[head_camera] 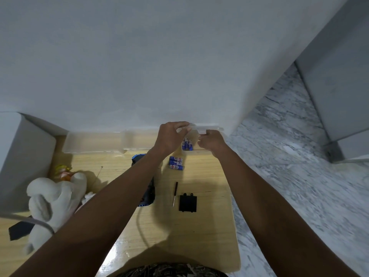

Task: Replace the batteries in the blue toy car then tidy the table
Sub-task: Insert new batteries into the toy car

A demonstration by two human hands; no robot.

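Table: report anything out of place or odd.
The black battery cover lies loose beside the screwdriver, off the blue toy car. Three batteries lie loose near the clear box both hands grip. Nothing looks spilled or broken.

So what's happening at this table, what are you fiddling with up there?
Both hands are at a clear plastic box against the wall: the left hand and right hand hold its lid edge, with blue batteries inside. Three more batteries lie loose on the wooden table. The blue toy car, a small screwdriver and the black battery cover lie nearby.
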